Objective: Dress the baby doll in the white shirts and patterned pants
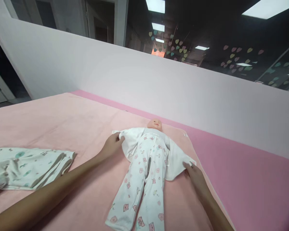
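A baby doll [155, 124] lies on its back on a pink blanket, its head toward the wall. It wears white baby pants [144, 166] printed with small pink animal figures. A white baby shirt [177, 157] spreads out to both sides of the doll's upper body, partly beneath it. With bent fingers my left hand [112, 144] pinches the shirt's edge on the left side. Over on the right, my right hand [195, 175] grips the shirt's other outer edge between thumb and fingers. The doll's arms are hidden by cloth.
Folded white cloth [31, 166] with a green and grey print lies at the left, beside my left forearm. The pink blanket [86, 128] covers a bright pink mat [221, 163]. A low white wall [135, 77] runs behind, with dark glass above it.
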The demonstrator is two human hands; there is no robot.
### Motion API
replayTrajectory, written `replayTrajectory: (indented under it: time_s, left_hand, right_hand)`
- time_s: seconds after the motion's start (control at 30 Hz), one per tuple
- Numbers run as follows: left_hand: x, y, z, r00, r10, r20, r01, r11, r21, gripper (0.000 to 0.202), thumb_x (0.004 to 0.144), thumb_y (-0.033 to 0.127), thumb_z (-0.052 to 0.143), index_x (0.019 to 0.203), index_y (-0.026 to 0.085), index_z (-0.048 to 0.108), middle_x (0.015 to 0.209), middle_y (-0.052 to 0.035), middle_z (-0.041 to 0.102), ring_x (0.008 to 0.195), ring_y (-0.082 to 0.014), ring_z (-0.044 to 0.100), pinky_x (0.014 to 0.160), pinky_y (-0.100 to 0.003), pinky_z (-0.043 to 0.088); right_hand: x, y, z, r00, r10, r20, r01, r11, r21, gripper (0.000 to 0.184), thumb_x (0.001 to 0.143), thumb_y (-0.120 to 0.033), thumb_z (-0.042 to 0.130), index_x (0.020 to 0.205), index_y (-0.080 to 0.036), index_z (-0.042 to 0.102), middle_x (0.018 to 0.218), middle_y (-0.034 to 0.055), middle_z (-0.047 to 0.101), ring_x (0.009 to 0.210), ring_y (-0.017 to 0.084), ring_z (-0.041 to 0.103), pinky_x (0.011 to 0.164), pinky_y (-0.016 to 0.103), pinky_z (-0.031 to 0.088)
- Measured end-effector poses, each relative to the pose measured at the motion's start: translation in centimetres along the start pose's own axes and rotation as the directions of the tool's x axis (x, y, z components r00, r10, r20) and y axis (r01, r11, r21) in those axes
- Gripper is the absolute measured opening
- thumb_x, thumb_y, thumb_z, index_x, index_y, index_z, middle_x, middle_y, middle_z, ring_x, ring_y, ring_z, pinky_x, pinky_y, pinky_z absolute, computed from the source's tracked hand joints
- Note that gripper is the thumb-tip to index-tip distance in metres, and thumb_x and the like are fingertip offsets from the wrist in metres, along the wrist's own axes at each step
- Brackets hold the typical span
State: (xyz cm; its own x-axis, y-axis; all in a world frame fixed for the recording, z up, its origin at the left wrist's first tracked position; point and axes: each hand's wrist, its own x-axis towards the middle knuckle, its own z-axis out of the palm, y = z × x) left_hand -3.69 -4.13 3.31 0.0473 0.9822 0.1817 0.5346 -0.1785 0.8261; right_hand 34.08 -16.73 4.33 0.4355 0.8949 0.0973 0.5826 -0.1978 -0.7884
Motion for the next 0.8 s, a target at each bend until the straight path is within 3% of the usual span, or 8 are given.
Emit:
replayTrajectory:
  time_s: [0.13, 0.23, 0.3, 0.37, 0.47, 0.53, 0.7, 0.8]
  left_hand:
    - [0.0, 6.3, 2.2, 0.934, 0.338, -0.111, -0.350, 0.929, -0.116, 0.024, 0.099, 0.039, 0.042, 0.094, 0.021, 0.058, 0.098, -0.0061, 0.065, 0.095, -0.0234, 0.059, 0.084, -0.036, 0.049]
    - [-0.7, 8.9, 4.0, 0.732, 0.665, 0.153, -0.664, 0.745, -0.062, 0.011, 0.095, 0.028, 0.050, 0.087, 0.022, 0.054, 0.099, -0.0069, 0.062, 0.092, -0.0225, 0.058, 0.084, -0.036, 0.048]
    - [-1.5, 8.7, 4.3, 0.572, 0.754, 0.324, -0.787, 0.616, -0.044, 0.008, 0.090, 0.022, 0.055, 0.083, 0.021, 0.053, 0.101, -0.0075, 0.062, 0.091, -0.0225, 0.057, 0.085, -0.037, 0.047]
    - [-2.5, 7.6, 3.5, 0.487, 0.772, 0.408, -0.838, 0.545, -0.031, 0.009, 0.087, 0.019, 0.058, 0.081, 0.021, 0.053, 0.106, -0.0082, 0.065, 0.098, -0.0240, 0.057, 0.091, -0.039, 0.046]
    - [-3.8, 5.8, 1.6, 0.459, 0.759, 0.463, -0.829, 0.553, -0.084, 0.006, 0.092, 0.023, 0.061, 0.089, 0.022, 0.056, 0.114, -0.0077, 0.067, 0.109, -0.0256, 0.056, 0.099, -0.040, 0.043]
    - [-3.8, 5.2, 0.5, 0.500, 0.727, 0.470, -0.772, 0.620, -0.138, 0.011, 0.096, 0.033, 0.061, 0.098, 0.023, 0.059, 0.114, -0.0069, 0.068, 0.107, -0.0245, 0.058, 0.099, -0.039, 0.044]
    - [0.9, 4.5, 0.6, 0.876, 0.407, 0.258, -0.418, 0.908, -0.013, 0.039, 0.103, 0.054, 0.042, 0.101, 0.021, 0.063, 0.104, -0.0089, 0.072, 0.101, -0.0265, 0.061, 0.087, -0.039, 0.049]
    - [5.4, 4.9, 2.4, 0.972, 0.174, 0.161, -0.205, 0.957, 0.204, 0.048, 0.099, 0.059, 0.042, 0.088, 0.020, 0.067, 0.100, -0.0120, 0.075, 0.115, -0.0347, 0.059, 0.097, -0.044, 0.045]
  right_hand:
    - [0.6, -6.5, 1.4, 0.980, -0.134, -0.147, 0.167, 0.954, 0.247, 0.025, 0.087, -0.047, 0.058, 0.085, -0.022, 0.059, 0.073, -0.0011, 0.059, 0.071, 0.019, 0.054, 0.067, 0.029, 0.043]
    - [0.0, -10.3, 2.9, 0.892, -0.441, 0.097, 0.411, 0.882, 0.229, 0.014, 0.086, -0.028, 0.056, 0.076, -0.023, 0.047, 0.071, -0.0045, 0.049, 0.068, 0.014, 0.045, 0.065, 0.027, 0.038]
    - [-1.1, -11.2, 3.6, 0.737, -0.542, 0.404, 0.518, 0.837, 0.176, 0.014, 0.081, -0.015, 0.053, 0.074, -0.023, 0.044, 0.070, -0.0055, 0.045, 0.065, 0.013, 0.041, 0.061, 0.026, 0.033]
    - [-2.3, -11.0, 3.8, 0.617, -0.527, 0.584, 0.579, 0.807, 0.116, 0.018, 0.076, -0.008, 0.052, 0.073, -0.023, 0.042, 0.069, -0.0059, 0.043, 0.063, 0.013, 0.037, 0.059, 0.027, 0.028]
    - [-3.5, -9.7, 3.5, 0.613, -0.517, 0.598, 0.567, 0.815, 0.123, 0.018, 0.084, -0.011, 0.055, 0.076, -0.023, 0.043, 0.072, -0.0049, 0.045, 0.065, 0.013, 0.038, 0.062, 0.027, 0.032]
    - [-3.5, -9.0, 3.0, 0.660, -0.520, 0.542, 0.508, 0.840, 0.189, 0.015, 0.095, -0.025, 0.057, 0.082, -0.023, 0.048, 0.079, -0.0026, 0.052, 0.071, 0.015, 0.045, 0.069, 0.028, 0.039]
    - [0.6, -6.9, 1.9, 0.918, -0.324, 0.230, 0.322, 0.946, 0.044, 0.040, 0.103, -0.057, 0.044, 0.083, -0.024, 0.055, 0.083, 0.0028, 0.064, 0.081, 0.021, 0.058, 0.077, 0.033, 0.044]
    - [4.6, -5.6, 2.0, 0.972, -0.044, 0.231, 0.082, 0.984, -0.157, 0.057, 0.103, -0.064, 0.033, 0.077, -0.023, 0.064, 0.090, 0.0077, 0.072, 0.086, 0.024, 0.062, 0.079, 0.034, 0.044]
